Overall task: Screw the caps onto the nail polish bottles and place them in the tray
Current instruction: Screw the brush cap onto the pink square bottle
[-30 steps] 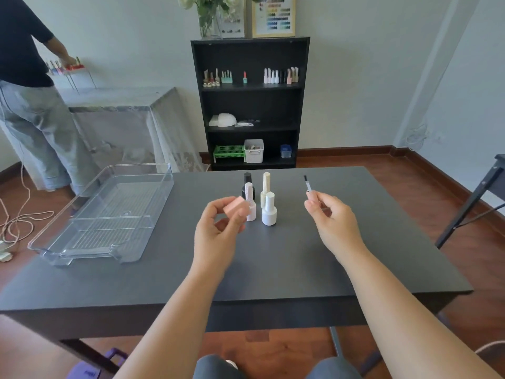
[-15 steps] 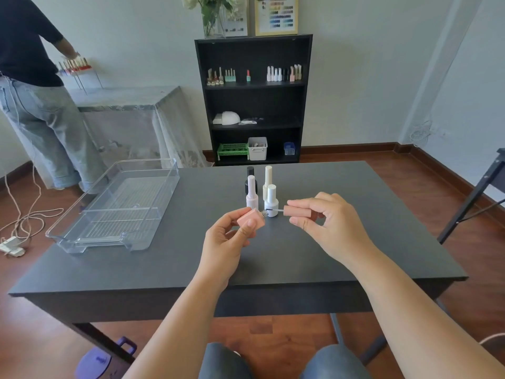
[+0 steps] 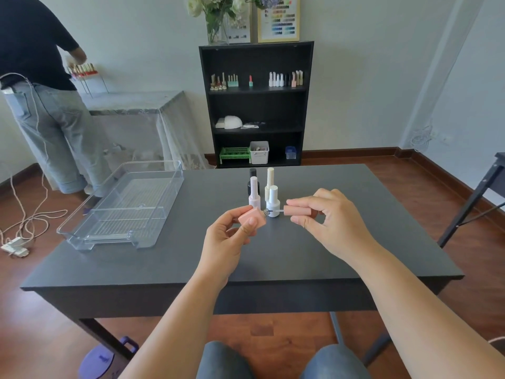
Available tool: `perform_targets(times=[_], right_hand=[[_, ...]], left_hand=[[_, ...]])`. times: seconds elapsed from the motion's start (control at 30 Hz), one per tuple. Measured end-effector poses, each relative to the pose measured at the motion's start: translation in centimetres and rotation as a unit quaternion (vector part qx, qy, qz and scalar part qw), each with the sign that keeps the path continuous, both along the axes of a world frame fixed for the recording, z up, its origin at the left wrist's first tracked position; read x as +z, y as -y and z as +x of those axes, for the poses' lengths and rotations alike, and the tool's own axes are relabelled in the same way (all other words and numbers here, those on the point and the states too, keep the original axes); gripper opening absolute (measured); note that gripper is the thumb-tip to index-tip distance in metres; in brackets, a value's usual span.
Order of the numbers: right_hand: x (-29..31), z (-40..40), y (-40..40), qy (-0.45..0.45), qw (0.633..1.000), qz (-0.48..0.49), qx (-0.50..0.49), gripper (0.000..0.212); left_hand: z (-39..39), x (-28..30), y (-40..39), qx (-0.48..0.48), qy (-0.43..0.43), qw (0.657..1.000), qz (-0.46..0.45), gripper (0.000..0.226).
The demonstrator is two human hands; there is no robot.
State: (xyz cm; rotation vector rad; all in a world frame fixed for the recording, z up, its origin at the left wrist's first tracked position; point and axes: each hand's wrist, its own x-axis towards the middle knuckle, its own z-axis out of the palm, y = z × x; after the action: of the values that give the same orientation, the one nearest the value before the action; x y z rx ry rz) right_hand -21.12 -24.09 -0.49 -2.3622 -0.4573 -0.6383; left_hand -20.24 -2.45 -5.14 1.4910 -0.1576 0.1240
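Left hand (image 3: 228, 236) grasps the pink bottle (image 3: 252, 219). Right hand (image 3: 332, 221) grasps the pink cap (image 3: 297, 210), brush at the bottle neck, above the desk (image 3: 355, 242).

Four capped bottles (image 3: 269, 191) stand on one table (image 3: 300, 255), beside one clear tray (image 3: 120, 206), with one pink bottle (image 3: 252, 218) and one pink cap (image 3: 297, 210) held.

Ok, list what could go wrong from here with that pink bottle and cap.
1. The brush is only partly in the neck of the pink bottle, which the left hand holds tipped sideways; polish might spill or smear.
2. The cap in the right hand comes in sideways; off line, it could cross-thread.
3. Both hands work just in front of the four standing bottles; a slip could knock them over.
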Motion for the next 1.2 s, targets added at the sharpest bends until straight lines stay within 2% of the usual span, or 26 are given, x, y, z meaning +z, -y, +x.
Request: perform_targets(times=[0.23,0.4,0.57,0.73,0.8,0.87,0.97,1.1,1.2], right_hand=[[0.8,0.2,-0.4,-0.013,0.997,-0.059,0.044,0.034],[1.3,0.0,-0.5,-0.062,0.988,-0.105,0.091,0.039],[2.2,-0.3,-0.3,0.018,0.983,-0.148,0.103,0.033],[2.3,-0.9,-0.2,0.082,0.975,-0.156,0.131,0.024],[2.1,-0.9,-0.2,0.09,0.975,-0.16,0.129,0.019],[2.0,-0.9,-0.4,0.064,0.98,-0.144,0.122,0.018],[1.7,-0.8,-0.7,-0.028,0.992,-0.066,0.107,0.016],[1.5,-0.7,-1.4,-0.111,0.985,0.083,0.098,0.011],[1.6,-0.5,-1.6,-0.124,0.982,0.121,0.078,0.022]], left_hand=[[-0.1,0.4,-0.2,-0.028,0.003,0.999,0.034,0.022],[-0.2,1.1,-0.4,-0.052,0.006,0.998,0.044,0.034],[0.0,1.6,-0.6,-0.088,-0.013,0.994,0.069,0.021],[0.1,2.3,-1.3,-0.142,-0.077,0.985,0.056,0.041],[0.1,2.4,-1.5,-0.155,-0.086,0.983,0.046,0.042],[0.0,2.4,-1.5,-0.143,-0.071,0.986,0.039,0.037],[-0.1,2.4,-1.4,-0.112,-0.022,0.992,0.047,0.024],[-0.3,2.5,-0.7,-0.101,0.033,0.991,0.084,0.026],[-0.4,2.8,-0.4,-0.075,0.038,0.992,0.09,0.028]])
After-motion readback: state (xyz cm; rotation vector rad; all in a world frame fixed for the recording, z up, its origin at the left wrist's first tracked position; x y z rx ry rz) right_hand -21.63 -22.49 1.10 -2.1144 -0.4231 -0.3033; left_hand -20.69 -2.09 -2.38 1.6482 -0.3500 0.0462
